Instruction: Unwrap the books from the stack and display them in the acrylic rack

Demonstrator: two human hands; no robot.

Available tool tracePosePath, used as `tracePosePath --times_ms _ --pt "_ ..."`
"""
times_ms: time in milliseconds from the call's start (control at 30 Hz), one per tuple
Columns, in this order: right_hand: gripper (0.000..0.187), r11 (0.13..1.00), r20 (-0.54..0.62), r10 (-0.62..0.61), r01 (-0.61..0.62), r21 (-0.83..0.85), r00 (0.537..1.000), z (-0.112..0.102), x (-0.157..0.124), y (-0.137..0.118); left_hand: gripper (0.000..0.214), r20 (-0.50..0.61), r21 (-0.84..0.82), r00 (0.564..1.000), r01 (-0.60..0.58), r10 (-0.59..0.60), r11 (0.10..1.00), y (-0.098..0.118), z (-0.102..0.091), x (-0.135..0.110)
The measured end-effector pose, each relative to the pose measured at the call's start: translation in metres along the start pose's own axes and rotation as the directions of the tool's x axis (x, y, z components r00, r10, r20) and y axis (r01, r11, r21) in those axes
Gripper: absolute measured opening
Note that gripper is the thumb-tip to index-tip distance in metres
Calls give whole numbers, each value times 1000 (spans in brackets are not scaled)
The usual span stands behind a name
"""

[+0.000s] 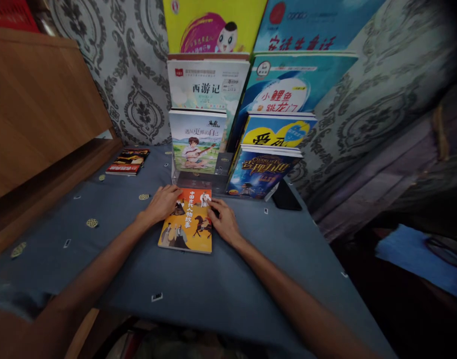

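An orange paperback book with Chinese lettering and drawn figures lies cover up on the table, in front of a book stand. My left hand is closed at its upper left edge, with the fingertips over the corner. Along the upper right edge, my right hand grips the book, fingers bent and thumb below them. Just behind stands a light-coloured book with a guitar player on its cover, and to its right a dark blue book.
Taller books rise in tiers on the stand, among them a white-green one and a teal one. A small dark book lies at the back left by a wooden panel. A black flat object lies right of the stand.
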State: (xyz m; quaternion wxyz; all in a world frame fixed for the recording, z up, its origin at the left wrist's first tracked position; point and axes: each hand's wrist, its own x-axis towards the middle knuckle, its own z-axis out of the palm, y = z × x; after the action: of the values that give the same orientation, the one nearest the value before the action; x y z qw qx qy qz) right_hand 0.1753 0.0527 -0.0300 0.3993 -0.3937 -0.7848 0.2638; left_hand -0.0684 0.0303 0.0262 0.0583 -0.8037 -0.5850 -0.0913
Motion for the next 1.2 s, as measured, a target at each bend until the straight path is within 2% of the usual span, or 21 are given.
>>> tracePosePath --times_ms 367,500,800,1033,1200 --pt "38 1000 9 10 -10 -13 1000 0 1 -2 37 -51 -277 978 -206 200 938 21 7 17" --pt "37 1000 3 -2 2 -8 1000 0 1 -2 40 -75 -352 969 -245 234 903 24 11 24" --pt "38 1000 8 13 -13 -17 1000 0 0 -2 57 -79 -560 982 -187 173 807 3 27 35" --pt "38 999 9 24 -24 -31 1000 0 0 -3 43 -71 -732 988 -146 139 666 -8 32 41" --pt "38 999 16 31 -31 -32 999 0 1 -4 41 -45 -767 993 -106 111 632 -10 34 42"
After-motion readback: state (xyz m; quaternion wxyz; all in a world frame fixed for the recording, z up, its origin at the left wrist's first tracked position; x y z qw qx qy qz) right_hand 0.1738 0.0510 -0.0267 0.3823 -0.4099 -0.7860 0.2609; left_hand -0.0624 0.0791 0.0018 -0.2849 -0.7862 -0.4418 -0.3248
